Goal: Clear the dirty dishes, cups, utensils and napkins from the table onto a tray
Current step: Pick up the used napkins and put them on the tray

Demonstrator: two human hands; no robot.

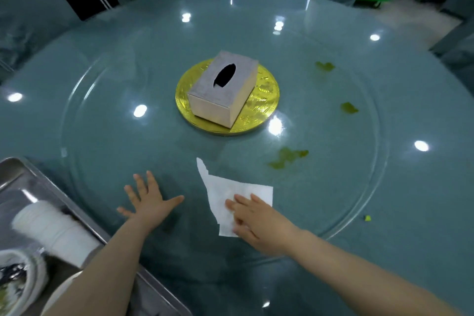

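**Head view: last napkin under the right hand, tray waiting at the left**

Head view shows the right hand lying flat on a white napkin, fingers straight and pressing its near corner onto the glass counter; it is not gripping. The left hand rests open on the glass just to the left of the napkin, fingers spread, holding nothing.

The napkin lies spread out, one torn-looking point reaching toward the tissue box. To do this step well, I judge the fingers should gather the sheet into a bunch rather than slide it flat, since thin paper on smooth glass is likely to tear or skate away. Green food scraps lie to the right of the napkin, apart from it; bunching the paper toward the person would keep it clear of them, or the napkin might serve to sweep them up on the way. The left hand looks placed to steady the glass turntable, which may spin under a sideways pull.

The steel tray sits at the near left edge. In it lie a blurred white stack, probably cups or bowls, on its side, and a bowl with dark leftovers at the lower corner. Bare metal shows at its far end, where the napkin could go.

The tissue box stands on a gold disc at the centre.
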